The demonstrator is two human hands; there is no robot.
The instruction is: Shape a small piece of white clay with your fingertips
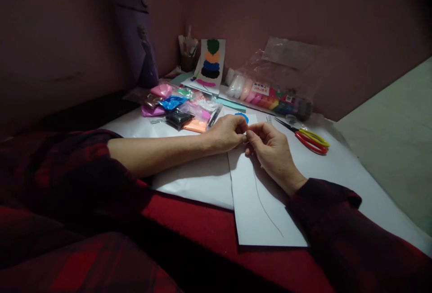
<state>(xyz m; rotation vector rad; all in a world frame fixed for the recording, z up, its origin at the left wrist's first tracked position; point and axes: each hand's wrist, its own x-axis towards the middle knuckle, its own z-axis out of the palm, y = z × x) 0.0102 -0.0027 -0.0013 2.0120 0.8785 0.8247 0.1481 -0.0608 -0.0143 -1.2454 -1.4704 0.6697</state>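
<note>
My left hand (225, 133) and my right hand (274, 152) meet over a white paper card (266, 227), their fingertips pinched together. Between the fingers shows a tiny white bit (245, 133), mostly hidden, possibly soft clay. A thin curved line (259, 196) runs down the card below my right hand. Just beyond my fingers, a blue textured patch (242, 116) lies at the card's far end, partly covered by my hands. Both hands hover at the card's upper half; I cannot tell if they touch it.
Bags of coloured clay (173, 102) lie left. Scissors (310, 140) with red and yellow handles rest right. A plastic pack of clay (266, 95) lies against the wall. Behind stand a decorated card (212, 65), a brush cup (187, 61) and a purple container (135, 36).
</note>
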